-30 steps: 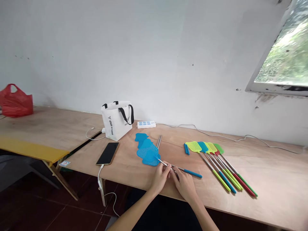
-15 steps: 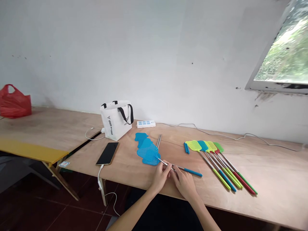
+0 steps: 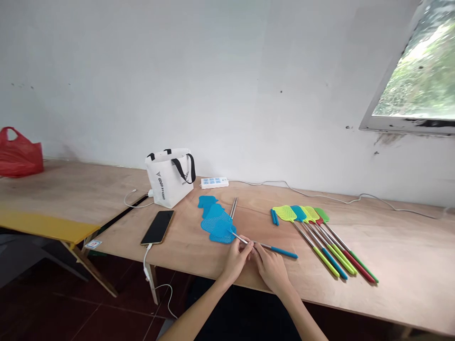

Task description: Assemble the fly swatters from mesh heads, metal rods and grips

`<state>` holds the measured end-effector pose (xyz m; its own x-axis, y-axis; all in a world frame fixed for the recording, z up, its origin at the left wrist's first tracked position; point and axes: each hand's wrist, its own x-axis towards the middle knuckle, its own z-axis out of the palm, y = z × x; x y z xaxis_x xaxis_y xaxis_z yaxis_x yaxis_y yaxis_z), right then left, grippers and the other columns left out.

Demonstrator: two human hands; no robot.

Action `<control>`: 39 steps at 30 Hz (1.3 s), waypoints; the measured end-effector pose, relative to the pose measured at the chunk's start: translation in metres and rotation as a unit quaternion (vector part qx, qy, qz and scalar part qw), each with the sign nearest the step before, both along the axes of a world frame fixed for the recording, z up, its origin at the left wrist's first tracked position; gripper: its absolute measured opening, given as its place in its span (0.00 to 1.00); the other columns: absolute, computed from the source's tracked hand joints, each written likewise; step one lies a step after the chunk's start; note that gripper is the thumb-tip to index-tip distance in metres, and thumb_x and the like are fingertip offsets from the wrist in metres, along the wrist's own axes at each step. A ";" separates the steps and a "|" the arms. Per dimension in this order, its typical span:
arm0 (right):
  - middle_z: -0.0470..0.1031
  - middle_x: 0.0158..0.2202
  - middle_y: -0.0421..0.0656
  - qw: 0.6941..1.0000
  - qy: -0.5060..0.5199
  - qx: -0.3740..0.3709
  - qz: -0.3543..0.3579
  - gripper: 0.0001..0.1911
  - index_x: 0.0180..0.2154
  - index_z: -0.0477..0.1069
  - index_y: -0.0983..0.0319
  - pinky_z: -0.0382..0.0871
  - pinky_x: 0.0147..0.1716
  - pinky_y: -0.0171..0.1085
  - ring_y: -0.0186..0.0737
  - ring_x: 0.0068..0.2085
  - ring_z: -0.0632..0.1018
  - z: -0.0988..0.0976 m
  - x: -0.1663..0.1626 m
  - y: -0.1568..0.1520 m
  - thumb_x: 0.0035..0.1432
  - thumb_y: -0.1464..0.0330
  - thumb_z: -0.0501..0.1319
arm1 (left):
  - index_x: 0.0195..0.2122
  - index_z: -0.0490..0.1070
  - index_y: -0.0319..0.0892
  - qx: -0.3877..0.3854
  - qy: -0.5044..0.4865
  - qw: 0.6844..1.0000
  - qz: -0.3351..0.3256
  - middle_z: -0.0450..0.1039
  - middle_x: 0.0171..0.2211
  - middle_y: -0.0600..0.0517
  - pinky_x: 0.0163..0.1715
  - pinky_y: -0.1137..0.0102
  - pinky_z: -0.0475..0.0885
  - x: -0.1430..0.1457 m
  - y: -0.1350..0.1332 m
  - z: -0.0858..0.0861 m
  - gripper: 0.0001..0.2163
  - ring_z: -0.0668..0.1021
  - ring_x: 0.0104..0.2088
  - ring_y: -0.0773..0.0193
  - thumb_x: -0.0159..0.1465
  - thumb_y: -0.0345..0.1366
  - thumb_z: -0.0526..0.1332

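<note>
Head | left hand (image 3: 237, 259) + right hand (image 3: 272, 268) | both pinch blue swatter (image 3: 280, 251) mid-rod, at fingertips (handle points right)

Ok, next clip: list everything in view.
blue fly swatter: one, blue, front of table
loose swatter heads: several, blue, overlapping behind it
metal rods: about two, silver, beside the heads
loose grips: two, blue, centre
finished swatters: about five, yellow, blue, red, green, right
tote bag: one, white, back left
phone: one, black, left
power strip: one, white, back centre
plastic bag: one, red, far left
window: one, white-framed, top right
left hand: one, pinching the shaft
right hand: one, pinching the shaft
</note>
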<state>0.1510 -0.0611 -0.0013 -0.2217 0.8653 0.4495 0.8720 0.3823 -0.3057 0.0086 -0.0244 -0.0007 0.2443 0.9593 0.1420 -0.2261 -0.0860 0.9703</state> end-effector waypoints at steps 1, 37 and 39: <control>0.81 0.35 0.43 1.000 0.002 -0.003 -0.002 0.16 0.42 0.70 0.58 0.58 0.29 0.33 0.40 0.34 0.81 0.000 0.000 0.000 0.73 0.67 0.44 | 0.34 0.66 0.42 -0.002 0.000 1.000 0.001 0.66 0.22 0.58 0.19 0.75 0.55 0.000 0.000 0.000 0.20 0.66 0.21 0.70 0.59 0.55 0.67; 0.82 0.36 0.44 1.000 0.011 -0.004 0.006 0.17 0.40 0.70 0.58 0.60 0.29 0.32 0.40 0.34 0.81 -0.002 0.000 0.001 0.74 0.64 0.44 | 0.33 0.68 0.42 0.021 0.003 1.000 0.003 0.63 0.20 0.59 0.20 0.75 0.57 0.001 0.000 -0.001 0.19 0.64 0.19 0.70 0.60 0.54 0.66; 0.82 0.36 0.44 1.000 0.013 -0.004 0.006 0.17 0.41 0.69 0.58 0.60 0.28 0.32 0.40 0.34 0.81 -0.001 0.000 0.000 0.74 0.64 0.44 | 0.33 0.68 0.42 0.024 0.002 1.000 0.000 0.62 0.20 0.59 0.21 0.74 0.58 0.000 -0.001 0.000 0.18 0.64 0.20 0.70 0.61 0.53 0.66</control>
